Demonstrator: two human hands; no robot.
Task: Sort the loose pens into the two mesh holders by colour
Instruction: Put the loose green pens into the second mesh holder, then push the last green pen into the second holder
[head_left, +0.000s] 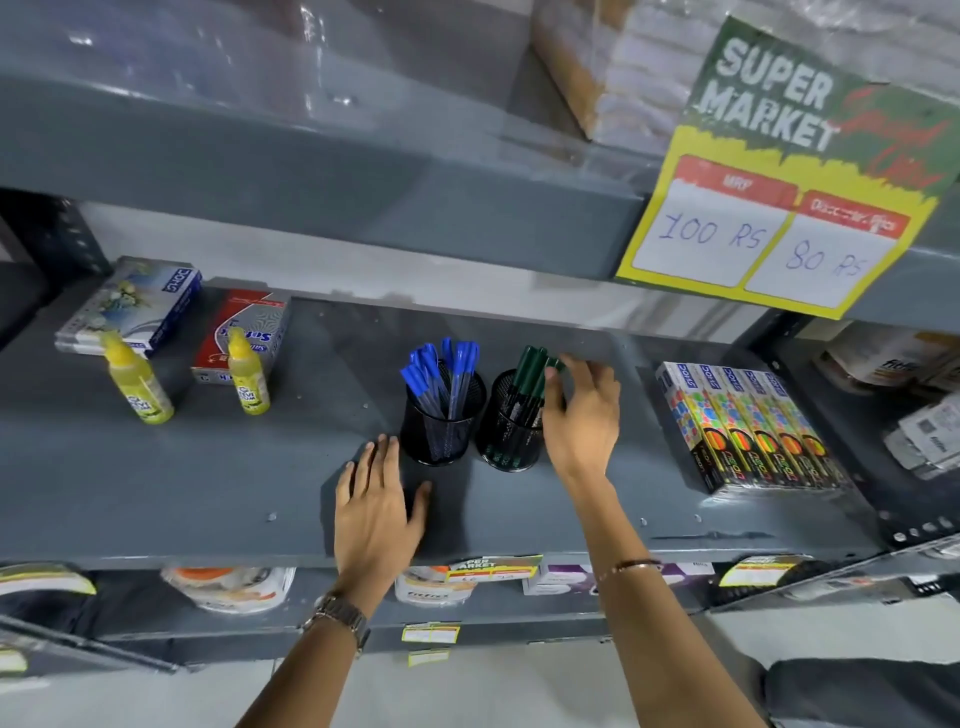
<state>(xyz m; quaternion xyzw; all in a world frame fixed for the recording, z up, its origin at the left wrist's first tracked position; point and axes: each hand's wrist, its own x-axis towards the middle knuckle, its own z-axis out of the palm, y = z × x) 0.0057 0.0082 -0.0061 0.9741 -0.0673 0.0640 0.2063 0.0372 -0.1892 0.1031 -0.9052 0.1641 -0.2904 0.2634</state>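
Two black mesh holders stand side by side on the grey shelf (218, 467). The left holder (441, 431) is filled with several blue-capped pens (441, 364). The right holder (506, 434) carries several green-capped pens (530, 371). My right hand (584, 415) is at the right side of that holder, fingers spread, fingertips touching the tops of the green pens; whether it grips one is unclear. My left hand (376, 512) lies flat and open on the shelf just in front and left of the blue-pen holder, holding nothing. No loose pens show on the shelf.
Two yellow glue bottles (140, 382) and small boxes (130, 306) sit at the shelf's left. A row of colourful pencil packs (748, 426) lies at the right. An upper shelf edge with a price sign (769, 208) hangs overhead. More goods fill the shelf below.
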